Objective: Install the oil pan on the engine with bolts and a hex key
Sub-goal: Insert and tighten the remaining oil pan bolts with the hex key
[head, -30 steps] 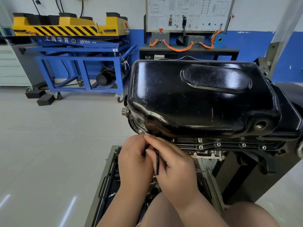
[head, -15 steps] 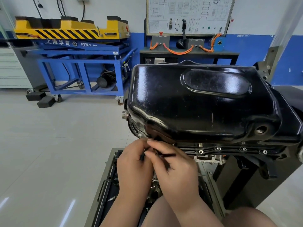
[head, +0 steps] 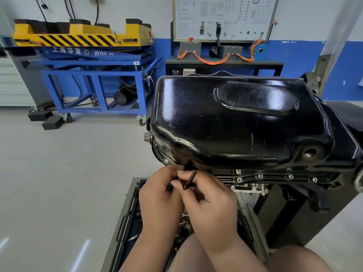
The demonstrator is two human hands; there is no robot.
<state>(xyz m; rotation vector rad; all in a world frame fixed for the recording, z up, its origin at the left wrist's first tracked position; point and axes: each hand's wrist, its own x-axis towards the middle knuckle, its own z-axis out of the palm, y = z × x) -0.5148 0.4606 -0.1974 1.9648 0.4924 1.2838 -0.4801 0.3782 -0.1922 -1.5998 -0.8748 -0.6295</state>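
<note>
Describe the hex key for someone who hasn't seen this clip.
Start at the big glossy black oil pan filling the right half. Below its near-left corner, the right hand pinches the hex key: a thin, bent black rod, unlike the round silver bolt heads to its right.

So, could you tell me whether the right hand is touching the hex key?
Touching. In the head view the right hand pinches the black hex key below the oil pan.
</note>
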